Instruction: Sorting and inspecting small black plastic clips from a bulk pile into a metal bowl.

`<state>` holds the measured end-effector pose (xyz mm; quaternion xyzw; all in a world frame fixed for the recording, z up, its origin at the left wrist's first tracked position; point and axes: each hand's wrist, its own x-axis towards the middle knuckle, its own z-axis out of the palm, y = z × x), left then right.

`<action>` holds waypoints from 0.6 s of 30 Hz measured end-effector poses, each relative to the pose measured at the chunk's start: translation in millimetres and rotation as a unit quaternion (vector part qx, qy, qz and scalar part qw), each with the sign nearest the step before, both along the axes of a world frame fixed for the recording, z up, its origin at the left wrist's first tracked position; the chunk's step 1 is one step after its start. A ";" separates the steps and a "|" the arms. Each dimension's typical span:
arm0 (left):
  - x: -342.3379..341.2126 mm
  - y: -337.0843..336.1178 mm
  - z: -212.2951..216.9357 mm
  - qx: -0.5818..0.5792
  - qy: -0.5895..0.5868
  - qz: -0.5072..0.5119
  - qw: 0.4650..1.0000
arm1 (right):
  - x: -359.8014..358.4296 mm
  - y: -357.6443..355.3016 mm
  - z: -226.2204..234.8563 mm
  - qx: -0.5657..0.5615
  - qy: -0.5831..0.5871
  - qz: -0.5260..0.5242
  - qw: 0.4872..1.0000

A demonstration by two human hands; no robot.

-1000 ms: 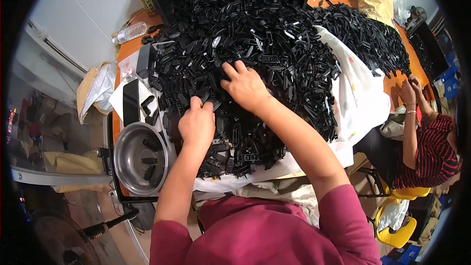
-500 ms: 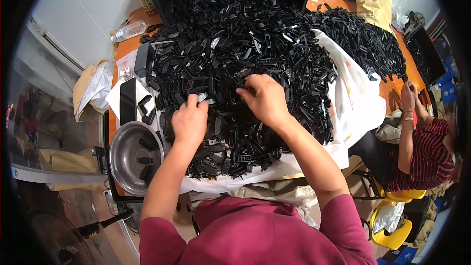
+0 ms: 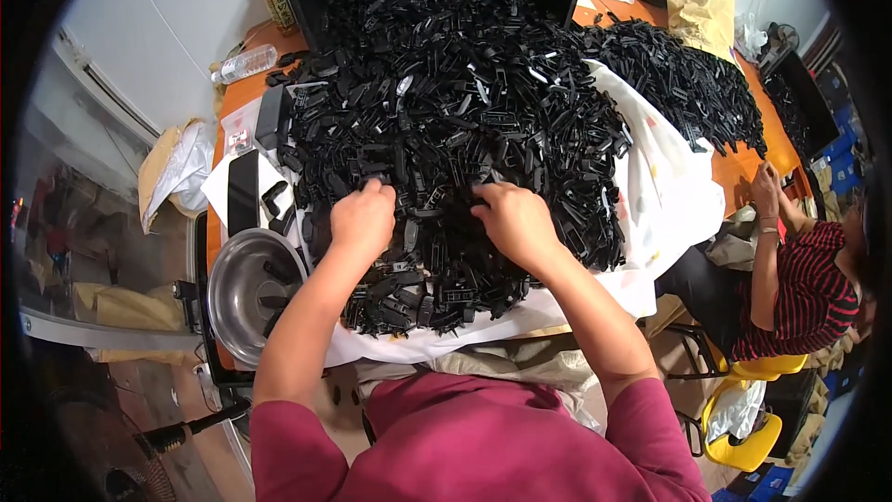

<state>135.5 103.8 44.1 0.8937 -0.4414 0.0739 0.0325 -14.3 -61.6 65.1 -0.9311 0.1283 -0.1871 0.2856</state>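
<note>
A big heap of small black plastic clip-like parts (image 3: 446,121) spreads across the table in front of me, with a few grey ones among them. My left hand (image 3: 364,218) is at the near left of the heap, fingers curled down and closed among the parts; what they grip is hidden. To its right, my right hand (image 3: 514,221) also reaches into the heap. Its thumb and fingers are bent together beside a greyish part, and I cannot make out what is between them.
A steel bowl (image 3: 221,265) holding a few black parts stands at the left, near a black phone (image 3: 243,191). A plastic bottle (image 3: 247,64) lies farther back. White cloth (image 3: 664,177) borders the heap's right side. At the right sits another person (image 3: 790,270) in a striped shirt.
My right hand has drawn back toward me and slightly right. My left hand has shifted a little; the pale part at its fingertips no longer shows.
</note>
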 end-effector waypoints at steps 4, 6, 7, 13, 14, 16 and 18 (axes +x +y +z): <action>-3.4 13.4 -0.3 -0.065 0.044 -0.032 0.996 | -7.8 -3.4 -2.7 -0.144 0.091 -0.019 0.985; -7.5 17.0 7.4 -0.100 0.063 -0.022 0.993 | -7.1 3.8 6.4 -0.107 -0.038 -0.041 0.993; -14.2 17.2 22.6 -0.143 0.069 -0.006 0.987 | -5.3 6.9 12.7 -0.107 -0.038 -0.041 0.993; -42.5 18.5 69.9 -0.299 0.227 -0.185 0.908 | 1.7 29.6 34.3 0.195 -0.148 0.099 0.965; -46.2 17.2 65.2 -0.299 0.227 -0.185 0.908 | 0.7 32.0 32.1 0.388 -0.133 0.106 0.906; -54.8 13.1 50.7 -0.489 0.360 -0.103 0.788 | -3.6 38.9 30.0 0.589 -0.134 0.072 0.794; -68.5 9.9 44.2 -0.527 0.479 -0.049 0.700 | -7.1 47.4 23.4 0.666 -0.158 0.035 0.729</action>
